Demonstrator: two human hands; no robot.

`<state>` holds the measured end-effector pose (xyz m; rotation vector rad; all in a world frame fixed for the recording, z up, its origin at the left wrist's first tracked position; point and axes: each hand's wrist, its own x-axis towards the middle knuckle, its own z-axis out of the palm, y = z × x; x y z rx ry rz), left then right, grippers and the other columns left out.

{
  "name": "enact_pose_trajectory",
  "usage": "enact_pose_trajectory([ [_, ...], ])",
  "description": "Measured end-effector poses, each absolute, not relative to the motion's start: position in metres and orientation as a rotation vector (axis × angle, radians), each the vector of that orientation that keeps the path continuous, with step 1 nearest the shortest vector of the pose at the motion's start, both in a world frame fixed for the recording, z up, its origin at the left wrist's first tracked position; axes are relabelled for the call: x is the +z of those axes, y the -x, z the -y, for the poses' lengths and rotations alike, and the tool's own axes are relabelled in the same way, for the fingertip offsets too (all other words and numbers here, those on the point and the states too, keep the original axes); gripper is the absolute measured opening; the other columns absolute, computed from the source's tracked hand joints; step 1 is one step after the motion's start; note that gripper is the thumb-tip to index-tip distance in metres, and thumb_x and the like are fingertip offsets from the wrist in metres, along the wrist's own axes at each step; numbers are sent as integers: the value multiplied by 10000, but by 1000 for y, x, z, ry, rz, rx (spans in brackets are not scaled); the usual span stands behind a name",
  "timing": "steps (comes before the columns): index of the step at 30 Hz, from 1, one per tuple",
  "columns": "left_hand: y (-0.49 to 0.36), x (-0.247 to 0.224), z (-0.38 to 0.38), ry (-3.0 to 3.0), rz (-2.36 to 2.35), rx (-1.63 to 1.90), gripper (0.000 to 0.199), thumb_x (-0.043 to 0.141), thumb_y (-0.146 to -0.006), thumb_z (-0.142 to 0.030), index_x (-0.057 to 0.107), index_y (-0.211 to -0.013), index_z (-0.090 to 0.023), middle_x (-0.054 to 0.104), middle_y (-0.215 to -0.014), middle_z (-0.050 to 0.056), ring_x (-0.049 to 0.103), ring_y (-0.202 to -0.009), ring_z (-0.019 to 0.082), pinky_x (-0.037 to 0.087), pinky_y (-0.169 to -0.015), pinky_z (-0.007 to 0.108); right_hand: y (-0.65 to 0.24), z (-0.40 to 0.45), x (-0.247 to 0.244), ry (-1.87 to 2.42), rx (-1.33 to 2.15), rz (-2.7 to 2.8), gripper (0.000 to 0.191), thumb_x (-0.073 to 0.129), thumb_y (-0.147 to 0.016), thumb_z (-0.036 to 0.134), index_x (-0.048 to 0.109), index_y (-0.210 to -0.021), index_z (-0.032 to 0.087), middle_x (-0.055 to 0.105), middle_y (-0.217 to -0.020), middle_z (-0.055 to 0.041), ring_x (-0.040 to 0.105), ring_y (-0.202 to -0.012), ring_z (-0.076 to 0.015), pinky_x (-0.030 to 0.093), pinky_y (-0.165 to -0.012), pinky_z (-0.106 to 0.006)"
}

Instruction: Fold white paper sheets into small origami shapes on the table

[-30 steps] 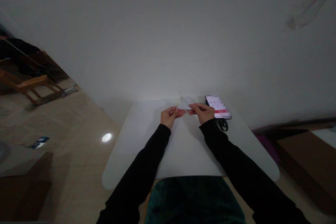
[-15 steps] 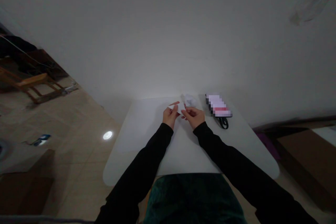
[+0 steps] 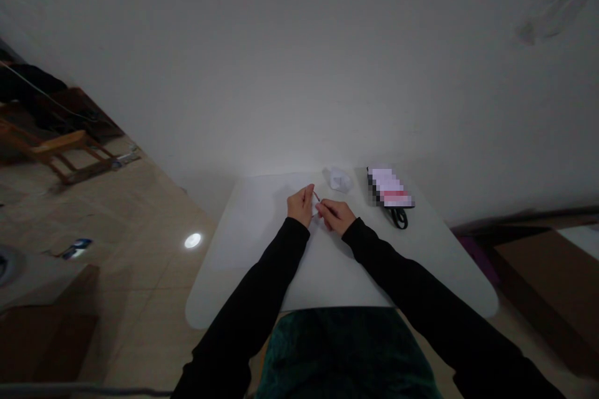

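Over the white table [image 3: 337, 280], my left hand [image 3: 300, 204] is closed on a small white piece of paper [image 3: 315, 206], which shows only as a narrow strip between the hands. My right hand [image 3: 336, 214] pinches at the right side of that same piece, its thumb and fingertips close together. Most of the paper is hidden behind my fingers. Just beyond the right hand lies a small white folded paper shape [image 3: 340, 180].
A large white sheet [image 3: 253, 224] covers the table's left part. At the back right lies a phone-like object [image 3: 388, 189] with a blurred-out screen and a black strap [image 3: 399, 218]. The wall [image 3: 299, 75] rises directly behind the table. A cardboard box [image 3: 547, 274] stands at right.
The small paper has turned from showing its flat face to nearly edge-on. My left hand has rotated upright, and my right hand has shifted slightly left and nearer me.
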<state>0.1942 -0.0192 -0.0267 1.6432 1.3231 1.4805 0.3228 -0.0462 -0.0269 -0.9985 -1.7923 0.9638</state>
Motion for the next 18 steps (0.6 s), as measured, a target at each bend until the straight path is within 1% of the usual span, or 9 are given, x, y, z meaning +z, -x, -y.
enact_pose_trajectory([
  [4,-194,-27,18,-1573,-1388,1505,530,370,-835,-549,511,-500,-163,393,-445,-29,366,-457,98,300,-481,239,-323,47,-24,1015,849,1807,377,385,-850,478,497,-611,209,426,-365,71,407,-332,-83,343,-414,-201],
  [6,-193,-26,18,-1575,-1382,1512,529,365,-846,-528,536,-506,-160,431,-467,-21,396,-479,101,319,-511,239,-323,47,-23,1020,842,1806,367,376,-854,459,483,-606,211,420,-362,71,392,-322,-81,329,-398,-201],
  [9,-193,-26,16,-1592,-1343,1535,466,383,-853,-487,612,-610,-162,494,-523,-12,442,-532,111,346,-562,235,-322,47,-24,1022,882,1795,362,382,-851,441,462,-583,212,398,-341,75,369,-306,-77,316,-381,-201],
  [11,-193,-26,15,-1570,-1345,1577,417,415,-841,-476,616,-644,-169,500,-533,-15,441,-540,115,345,-559,231,-321,48,-26,1019,921,1759,361,397,-842,439,456,-568,211,388,-332,77,359,-297,-75,308,-370,-201],
  [15,-194,-25,15,-1607,-1348,1560,411,424,-837,-465,622,-632,-169,515,-539,-16,450,-544,116,346,-563,229,-317,50,-28,1008,981,1692,371,423,-824,435,430,-531,208,403,-335,71,374,-301,-75,315,-368,-201],
  [18,-194,-26,17,-1679,-1331,1470,424,430,-832,-468,635,-616,-167,494,-494,-25,433,-505,111,335,-539,231,-316,51,-30,1027,1009,1679,382,445,-807,454,398,-514,214,411,-333,70,391,-306,-82,317,-365,-204],
])
